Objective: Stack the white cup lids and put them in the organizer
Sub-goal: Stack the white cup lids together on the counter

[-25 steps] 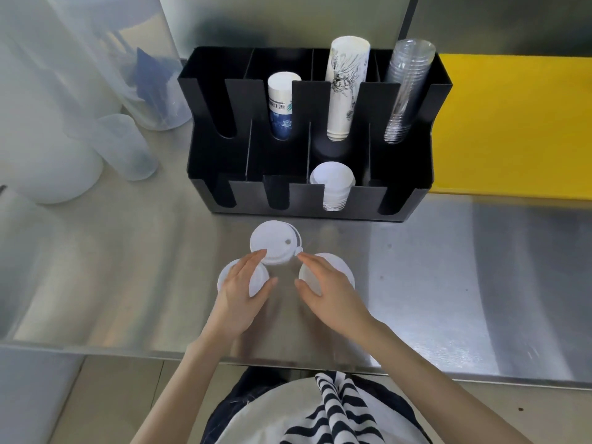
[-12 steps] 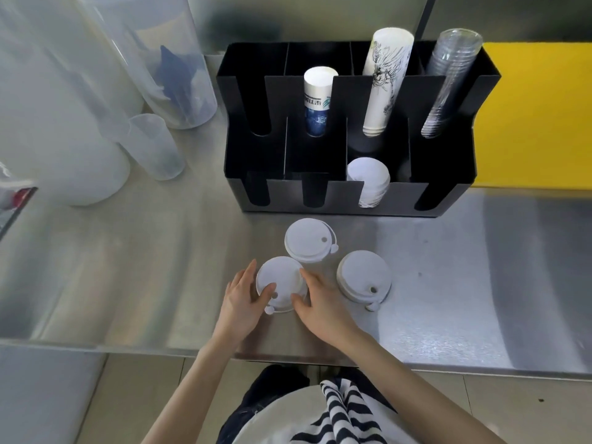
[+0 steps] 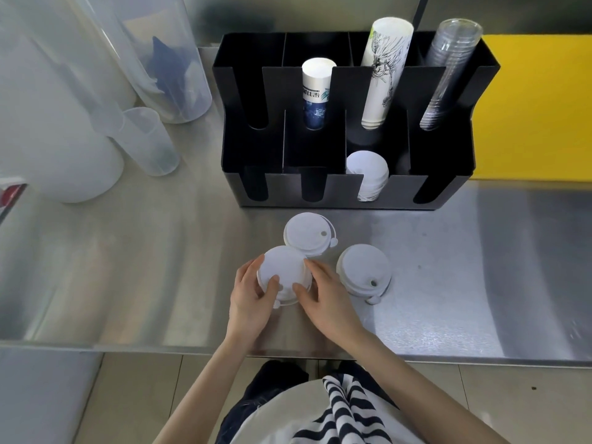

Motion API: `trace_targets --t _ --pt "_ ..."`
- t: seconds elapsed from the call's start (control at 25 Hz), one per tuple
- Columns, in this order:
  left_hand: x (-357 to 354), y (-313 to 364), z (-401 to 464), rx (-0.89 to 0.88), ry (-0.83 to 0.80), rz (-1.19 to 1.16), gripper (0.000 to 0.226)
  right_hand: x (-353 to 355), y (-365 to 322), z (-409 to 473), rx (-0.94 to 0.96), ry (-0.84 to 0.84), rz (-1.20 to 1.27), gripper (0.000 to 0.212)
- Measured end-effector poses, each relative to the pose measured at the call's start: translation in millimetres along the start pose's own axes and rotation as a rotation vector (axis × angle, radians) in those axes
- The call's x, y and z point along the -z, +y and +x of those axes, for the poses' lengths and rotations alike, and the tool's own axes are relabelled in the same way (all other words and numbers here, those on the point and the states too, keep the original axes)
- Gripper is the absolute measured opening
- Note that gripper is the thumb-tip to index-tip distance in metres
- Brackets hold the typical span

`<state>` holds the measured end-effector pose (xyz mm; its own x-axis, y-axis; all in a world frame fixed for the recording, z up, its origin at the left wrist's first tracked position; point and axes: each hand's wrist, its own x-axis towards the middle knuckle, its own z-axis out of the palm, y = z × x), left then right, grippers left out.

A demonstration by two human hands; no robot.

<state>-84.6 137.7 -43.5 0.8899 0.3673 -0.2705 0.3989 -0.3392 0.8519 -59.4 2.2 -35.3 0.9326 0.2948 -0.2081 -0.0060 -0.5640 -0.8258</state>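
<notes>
Three groups of white cup lids lie on the steel counter in front of the black organizer. My left hand and my right hand both grip the nearest lid stack from either side, thumbs on top. A second lid pile sits just behind it, touching its far edge. A third lid pile rests to the right, apart from my right hand. More white lids stand on edge in the organizer's front third slot.
The organizer's back row holds a blue-print cup stack, a tall white cup stack and clear cups. Clear plastic containers stand at the left. A yellow board lies at the right. The counter's front edge runs near my body.
My right hand left the right lid pile and joined my left hand on the nearest stack, which now looks lifted and tilted slightly. The view has shifted and come closer.
</notes>
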Motion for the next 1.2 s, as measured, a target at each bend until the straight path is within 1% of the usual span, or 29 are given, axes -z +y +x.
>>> trace_targets --t 0.08,0.28,0.56,0.76,1.2 --pt "-1.8 5.7 -1.5 -0.036 0.043 0.000 0.033 7.0 0.1 1.3 -0.006 0.053 0.012 0.044" --pt "-18.6 25.5 -4.8 -0.079 0.039 -0.032 0.027 35.8 6.1 5.6 -0.067 0.163 0.090 0.036" --pt "-60.7 39.5 -15.5 -0.060 -0.052 -0.010 0.039 76.8 28.5 2.7 -0.098 0.233 0.133 0.035" --pt "-86.1 46.7 -23.7 -0.092 -0.081 0.070 0.048 98.1 49.2 6.7 -0.106 0.193 0.066 0.036" --pt "-108.1 45.7 -31.2 -0.034 -0.124 0.053 0.057 105.9 67.6 11.6 -0.111 0.145 0.022 0.038"
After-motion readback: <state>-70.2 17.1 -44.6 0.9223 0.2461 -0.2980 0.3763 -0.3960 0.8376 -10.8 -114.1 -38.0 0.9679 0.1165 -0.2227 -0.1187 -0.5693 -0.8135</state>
